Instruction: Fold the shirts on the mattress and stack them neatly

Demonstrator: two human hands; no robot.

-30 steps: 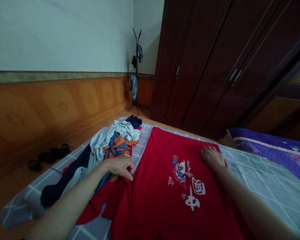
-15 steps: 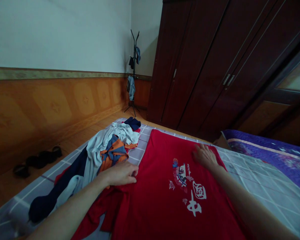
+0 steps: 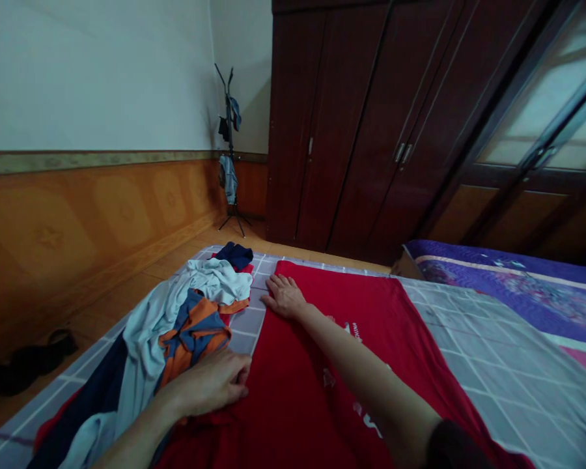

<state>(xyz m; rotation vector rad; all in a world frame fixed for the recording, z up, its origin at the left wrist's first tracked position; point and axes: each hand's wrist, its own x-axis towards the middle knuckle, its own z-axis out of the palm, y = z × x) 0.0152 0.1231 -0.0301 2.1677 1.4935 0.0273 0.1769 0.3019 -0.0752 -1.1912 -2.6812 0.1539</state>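
Left hand (image 3: 208, 384) and right hand (image 3: 284, 296) well apart, both flat and open on a red T-shirt (image 3: 293, 417) spread on the bed sheet (image 3: 508, 352). A pile of clothes (image 3: 190, 312) lies just beside the left hand. Wardrobe (image 3: 361, 130) beyond the bed; coat stand (image 3: 229, 150) in the corner.

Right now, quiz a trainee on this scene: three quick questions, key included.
1. True or false: the right hand rests on the far part of the red T-shirt.
2. Which lies nearer the left hand: A, the orange-and-blue garment, or B, the purple quilt?
3. What stands in the corner beside the dark wardrobe?

Key: 1 true; 2 A; 3 a coat stand with clothes on it.
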